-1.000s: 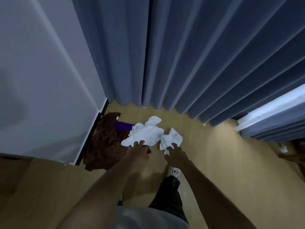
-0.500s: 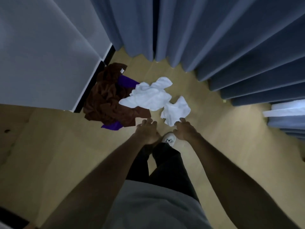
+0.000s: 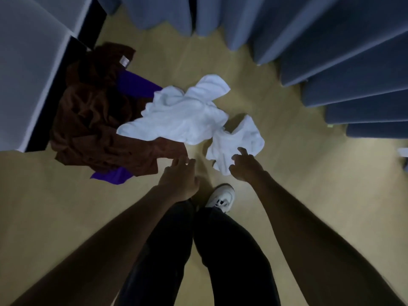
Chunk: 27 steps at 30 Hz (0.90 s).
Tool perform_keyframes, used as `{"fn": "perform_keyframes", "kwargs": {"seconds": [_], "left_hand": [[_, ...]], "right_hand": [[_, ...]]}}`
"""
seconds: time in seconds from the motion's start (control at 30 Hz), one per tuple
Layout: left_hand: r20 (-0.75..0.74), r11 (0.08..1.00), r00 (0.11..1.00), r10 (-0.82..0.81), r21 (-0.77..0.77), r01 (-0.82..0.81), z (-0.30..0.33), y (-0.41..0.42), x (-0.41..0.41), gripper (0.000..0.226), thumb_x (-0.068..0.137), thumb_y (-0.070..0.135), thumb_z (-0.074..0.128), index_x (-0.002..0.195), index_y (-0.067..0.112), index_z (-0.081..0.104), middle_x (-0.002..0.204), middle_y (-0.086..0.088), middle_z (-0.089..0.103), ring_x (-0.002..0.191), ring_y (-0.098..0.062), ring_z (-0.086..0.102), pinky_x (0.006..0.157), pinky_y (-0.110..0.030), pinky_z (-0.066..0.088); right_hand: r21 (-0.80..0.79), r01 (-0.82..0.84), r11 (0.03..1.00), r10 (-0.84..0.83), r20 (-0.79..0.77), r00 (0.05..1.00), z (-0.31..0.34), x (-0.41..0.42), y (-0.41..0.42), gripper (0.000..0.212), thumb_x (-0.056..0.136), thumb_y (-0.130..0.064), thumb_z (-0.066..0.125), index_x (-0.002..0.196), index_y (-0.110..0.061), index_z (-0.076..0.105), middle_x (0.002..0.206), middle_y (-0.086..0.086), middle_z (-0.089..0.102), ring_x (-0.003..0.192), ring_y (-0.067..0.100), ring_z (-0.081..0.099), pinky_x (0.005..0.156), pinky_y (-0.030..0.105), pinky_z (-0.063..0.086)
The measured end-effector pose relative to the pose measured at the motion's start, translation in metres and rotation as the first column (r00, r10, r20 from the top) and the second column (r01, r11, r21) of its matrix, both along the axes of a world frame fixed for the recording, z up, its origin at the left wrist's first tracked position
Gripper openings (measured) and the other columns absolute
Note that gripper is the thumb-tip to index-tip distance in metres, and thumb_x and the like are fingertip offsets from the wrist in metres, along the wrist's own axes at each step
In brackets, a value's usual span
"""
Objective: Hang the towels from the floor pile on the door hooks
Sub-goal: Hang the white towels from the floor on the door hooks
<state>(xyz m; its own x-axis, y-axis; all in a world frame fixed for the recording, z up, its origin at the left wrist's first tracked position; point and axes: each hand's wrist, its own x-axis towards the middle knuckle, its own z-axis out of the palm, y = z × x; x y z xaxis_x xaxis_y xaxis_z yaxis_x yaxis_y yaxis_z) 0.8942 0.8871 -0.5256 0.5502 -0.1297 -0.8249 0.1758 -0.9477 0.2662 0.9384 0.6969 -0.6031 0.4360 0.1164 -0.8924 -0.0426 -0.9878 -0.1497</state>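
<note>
The towel pile lies on the floor just ahead of both your hands. Nearest your right hand (image 3: 244, 165) is the small white towel (image 3: 237, 140), crumpled; your fingers (image 3: 242, 151) reach over its near edge, loosely extended, and whether they actually touch the cloth cannot be told from this view. They are not curled round anything.

Just left of that hand, and ahead of your left hand (image 3: 180, 178), the large white towel (image 3: 183, 115) is spread in a rumpled heap, its near left corner draped over the brown towel (image 3: 92, 120). Your left hand hangs with its fingers relaxed and slightly spread, holding nothing; its fingertips sit just short of the brown towel's near corner, apart from the white one.

The brown towel is bunched up farther left of your left hand, with a small pale label showing at its far end. A purple towel (image 3: 136, 86) lies under it, showing beyond the brown folds and again as a corner at the near edge, just left of your left wrist.

Left of the pile stands a white panel (image 3: 31, 69) with a dark edge. Ahead of both hands hang blue curtains (image 3: 331, 45), their folds reaching the tan floor (image 3: 309, 195). Below your hands you see dark trousers (image 3: 220, 250) and one white sneaker (image 3: 221, 198), between your wrists.
</note>
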Motion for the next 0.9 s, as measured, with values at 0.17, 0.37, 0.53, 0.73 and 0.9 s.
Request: {"fn": "perform_keyframes", "kwargs": {"seconds": [0.17, 0.37, 0.53, 0.73, 0.9], "left_hand": [[-0.046, 0.999, 0.998, 0.048, -0.017, -0.049, -0.092, 0.007, 0.004, 0.045, 0.093, 0.020, 0.045, 0.136, 0.009, 0.038, 0.142, -0.013, 0.035, 0.133, -0.029, 0.032, 0.101, -0.043, 0.040], [-0.079, 0.989, 0.986, 0.145, 0.014, -0.145, -0.151, 0.026, -0.002, 0.040, 0.094, 0.017, 0.044, 0.132, 0.006, 0.042, 0.134, -0.014, 0.042, 0.125, -0.028, 0.039, 0.099, -0.042, 0.040], [-0.170, 0.990, 0.977, 0.131, 0.078, -0.119, -0.114, 0.033, -0.043, 0.041, 0.095, 0.022, 0.042, 0.134, 0.009, 0.038, 0.133, -0.013, 0.041, 0.123, -0.030, 0.040, 0.098, -0.043, 0.040], [-0.117, 0.984, 0.977, 0.177, -0.002, -0.178, 0.018, 0.033, -0.041, 0.042, 0.096, 0.023, 0.039, 0.136, 0.012, 0.036, 0.132, -0.013, 0.043, 0.122, -0.030, 0.041, 0.096, -0.041, 0.039], [0.066, 0.951, 0.960, 0.272, -0.168, -0.258, 0.137, 0.043, -0.006, 0.059, 0.085, 0.025, 0.046, 0.143, 0.015, 0.034, 0.141, -0.009, 0.043, 0.131, -0.029, 0.039, 0.104, -0.040, 0.038]], "right_hand": [[-0.012, -0.140, 0.990, 0.140, -0.029, 0.990, -0.107, 0.025, -0.003, 0.042, 0.095, -0.021, 0.042, 0.135, -0.011, 0.042, 0.160, 0.002, -0.007, 0.134, 0.035, 0.032, 0.104, 0.037, 0.032], [-0.102, -0.139, 0.985, 0.138, -0.016, 0.990, -0.178, 0.043, 0.009, 0.042, 0.093, -0.016, 0.044, 0.134, -0.003, 0.043, 0.151, 0.016, 0.027, 0.125, 0.039, 0.043, 0.100, 0.040, 0.039], [-0.084, -0.038, 0.996, 0.030, -0.089, 0.996, -0.129, 0.005, 0.040, 0.032, 0.091, -0.014, 0.048, 0.118, 0.002, 0.055, 0.120, 0.023, 0.057, 0.112, 0.039, 0.054, 0.077, 0.034, 0.037], [0.050, -0.044, 0.998, 0.051, -0.161, 0.986, 0.031, -0.026, 0.077, 0.034, 0.090, -0.012, 0.049, 0.123, -0.003, 0.049, 0.116, 0.021, 0.055, 0.099, 0.032, 0.055, 0.075, 0.032, 0.035], [0.271, -0.054, 0.961, 0.070, -0.053, 0.996, 0.195, 0.007, 0.097, 0.010, 0.087, -0.008, 0.046, 0.097, -0.009, 0.045, 0.097, 0.017, 0.055, 0.084, 0.026, 0.050, 0.069, 0.028, 0.039]]}}
